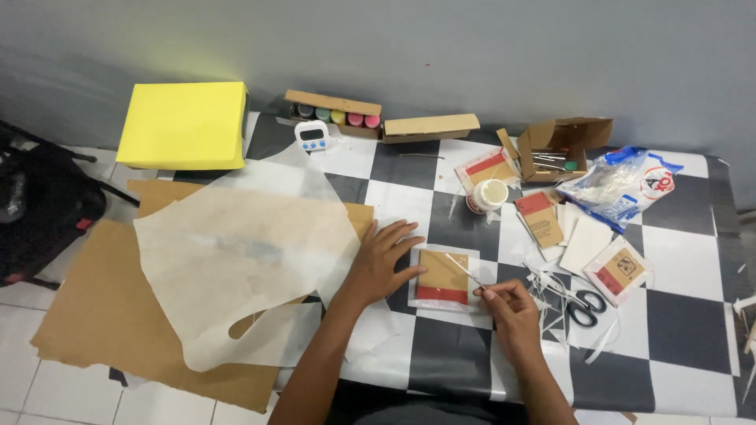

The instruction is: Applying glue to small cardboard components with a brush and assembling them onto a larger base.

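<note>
A small brown card packet with a red band [442,277], in a clear sleeve, lies on the black-and-white checkered table [449,358]. My left hand [380,260] rests flat beside its left edge, fingers spread and touching the sleeve. My right hand [504,305] is at the packet's lower right corner, fingers pinched on a thin clear strip [466,271] that runs diagonally across the packet.
Scissors [580,305] and paper scraps lie right of my right hand. Similar packets [619,270], a glue jar [489,194], an open carton [561,147], a plastic bag [620,186], a paint-pot box [334,110], a timer [312,135], a yellow box [183,124], cardboard [102,315] and translucent paper [236,252] surround them.
</note>
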